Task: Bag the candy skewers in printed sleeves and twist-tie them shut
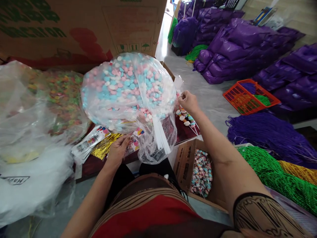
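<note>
clear packet [135,144], colourful print | at left fingers [126,139], pinched on it | right fingers [185,94] curled, hold unclear | candy bag [123,84] between

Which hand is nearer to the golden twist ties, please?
Left. The left hand is just beside the golden twist ties; the right hand is farther, across the big candy bag.
</note>
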`<state>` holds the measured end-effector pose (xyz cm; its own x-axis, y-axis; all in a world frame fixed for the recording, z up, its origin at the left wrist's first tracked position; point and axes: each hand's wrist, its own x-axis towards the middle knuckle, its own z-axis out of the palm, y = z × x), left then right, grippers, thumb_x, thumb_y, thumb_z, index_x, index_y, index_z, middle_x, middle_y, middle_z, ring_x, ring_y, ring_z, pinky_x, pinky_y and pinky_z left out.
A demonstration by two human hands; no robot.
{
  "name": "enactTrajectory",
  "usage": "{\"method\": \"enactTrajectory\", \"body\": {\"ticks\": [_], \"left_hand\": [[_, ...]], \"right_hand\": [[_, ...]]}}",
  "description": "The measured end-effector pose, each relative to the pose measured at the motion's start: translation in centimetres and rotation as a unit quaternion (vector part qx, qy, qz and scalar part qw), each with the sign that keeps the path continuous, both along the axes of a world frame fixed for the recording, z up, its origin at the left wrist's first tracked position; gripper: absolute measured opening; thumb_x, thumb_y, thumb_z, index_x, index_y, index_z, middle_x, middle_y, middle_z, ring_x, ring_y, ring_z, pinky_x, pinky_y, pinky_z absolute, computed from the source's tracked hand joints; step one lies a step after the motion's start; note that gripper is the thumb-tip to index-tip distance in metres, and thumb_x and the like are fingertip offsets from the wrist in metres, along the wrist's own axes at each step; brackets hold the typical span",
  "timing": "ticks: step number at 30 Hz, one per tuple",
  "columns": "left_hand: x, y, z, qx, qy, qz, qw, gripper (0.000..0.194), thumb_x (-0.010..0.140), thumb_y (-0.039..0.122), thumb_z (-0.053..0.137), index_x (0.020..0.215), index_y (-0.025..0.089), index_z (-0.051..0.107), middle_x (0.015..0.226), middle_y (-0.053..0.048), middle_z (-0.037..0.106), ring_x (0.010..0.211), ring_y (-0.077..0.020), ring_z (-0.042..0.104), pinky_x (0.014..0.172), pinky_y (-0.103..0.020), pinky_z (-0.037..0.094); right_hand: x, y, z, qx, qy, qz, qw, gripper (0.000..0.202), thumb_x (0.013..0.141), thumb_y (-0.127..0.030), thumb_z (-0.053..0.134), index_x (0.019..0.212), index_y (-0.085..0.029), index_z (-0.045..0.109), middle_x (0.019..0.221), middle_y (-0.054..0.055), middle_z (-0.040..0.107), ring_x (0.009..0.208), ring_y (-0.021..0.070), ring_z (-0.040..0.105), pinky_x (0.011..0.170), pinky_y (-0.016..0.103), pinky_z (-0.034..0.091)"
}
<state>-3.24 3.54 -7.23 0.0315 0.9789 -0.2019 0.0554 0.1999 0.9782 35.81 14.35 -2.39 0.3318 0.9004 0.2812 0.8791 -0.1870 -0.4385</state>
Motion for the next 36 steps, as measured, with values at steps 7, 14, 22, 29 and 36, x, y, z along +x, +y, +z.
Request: {"method": "enactTrajectory", "body": {"ticks": [7, 14, 22, 29, 36], "left_hand": [[-0.4, 0.0, -0.3, -0.027, -0.045, 0.011, 0.999, 0.048, 0.068, 0.059, 0.083, 0.091, 0.018, 0.075, 0.071, 0.002, 0.062, 0.06, -0.0104, 0.053, 0.058, -0.025, 0.046], [0.1, -0.1, -0.4, -0.018, -0.032, 0.019, 0.999, 0.049, 0.066, 0.063, 0.082, 0.084, 0.019, 0.072, 0.066, 0.003, 0.059, 0.057, -0.0104, 0.052, 0.056, -0.025, 0.044], [0.0, -0.3, -0.2, -0.037, -0.067, 0.034, 0.996, 0.05, 0.063, 0.062, 0.084, 0.085, 0.019, 0.07, 0.06, 0.004, 0.057, 0.053, -0.0101, 0.052, 0.053, -0.025, 0.042], [0.4, -0.4, 0.4, -0.032, -0.078, 0.033, 0.996, 0.048, 0.063, 0.06, 0.085, 0.08, 0.018, 0.068, 0.059, 0.004, 0.058, 0.051, -0.009, 0.052, 0.05, -0.024, 0.042], [0.2, -0.5, -0.2, -0.011, -0.093, 0.032, 0.995, 0.05, 0.066, 0.062, 0.085, 0.082, 0.017, 0.069, 0.058, 0.004, 0.058, 0.051, -0.0087, 0.053, 0.05, -0.022, 0.044]], "right_hand": [[0.3, -0.3, 0.1, 0.014, 0.002, 0.014, 1.0, 0.027, 0.093, -0.034, 0.051, 0.102, -0.018, 0.072, 0.089, 0.009, 0.075, 0.083, 0.0238, 0.066, 0.078, 0.034, 0.046], [1.0, -0.9, -0.5, 0.003, 0.032, 0.003, 0.999, 0.029, 0.092, -0.032, 0.054, 0.108, -0.018, 0.073, 0.091, 0.008, 0.076, 0.083, 0.0231, 0.067, 0.079, 0.034, 0.048], [1.1, -0.8, -1.9, 0.114, 0.216, 0.034, 0.969, 0.053, 0.085, -0.029, 0.058, 0.137, -0.019, 0.062, 0.08, 0.0, 0.071, 0.072, 0.0167, 0.065, 0.078, 0.034, 0.055], [3.2, -1.9, -1.3, 0.269, 0.436, -0.025, 0.858, 0.026, 0.089, -0.038, 0.06, 0.112, -0.024, 0.06, 0.093, 0.003, 0.071, 0.083, 0.0187, 0.074, 0.081, 0.039, 0.061], [3.6, -4.7, -0.4, 0.299, 0.591, -0.04, 0.748, 0.012, 0.09, -0.03, 0.069, 0.097, -0.024, 0.061, 0.102, 0.002, 0.073, 0.101, 0.0179, 0.075, 0.088, 0.037, 0.063]]}}
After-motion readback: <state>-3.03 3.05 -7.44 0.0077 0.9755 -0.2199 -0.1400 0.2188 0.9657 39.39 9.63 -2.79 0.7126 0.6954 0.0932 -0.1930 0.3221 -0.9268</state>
